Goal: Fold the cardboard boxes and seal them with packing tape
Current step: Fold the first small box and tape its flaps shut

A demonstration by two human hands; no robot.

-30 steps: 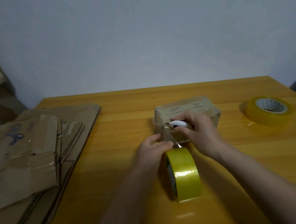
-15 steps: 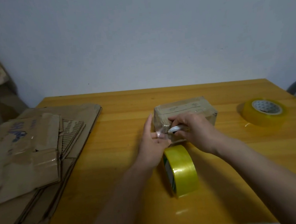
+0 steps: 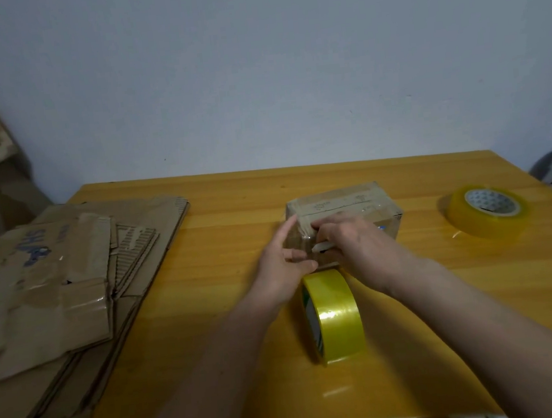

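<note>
The cardboard box [image 3: 343, 210] is sitting folded and closed at the centre of the frame, on the yellow wooden table [image 3: 234, 213], with shiny clear tape already running over its top seam and down its near-left corner. The table is filling the lower half of the frame under a pale, bare wall [image 3: 253, 75]. A stack of flattened cardboard boxes [image 3: 55, 293] is lying across the table's left edge, the top sheet showing blue lettering.

Both forearms are reaching in from the bottom of the frame and meeting at the near face of the box. The left hand [image 3: 282, 266] is lying open-palmed, its fingers [image 3: 287, 233] pressing flat against the box's left corner, grasping nothing. The right hand [image 3: 356, 243] is curling around a small white tool [image 3: 321, 246] held against the box's front; what kind of tool it is I cannot tell.

A yellow roll of packing tape [image 3: 335, 315] is standing on its edge just in front of the box, between the two wrists. A second tape roll [image 3: 488, 212] is lying flat well apart at the right of the frame, its patterned core facing up.
</note>
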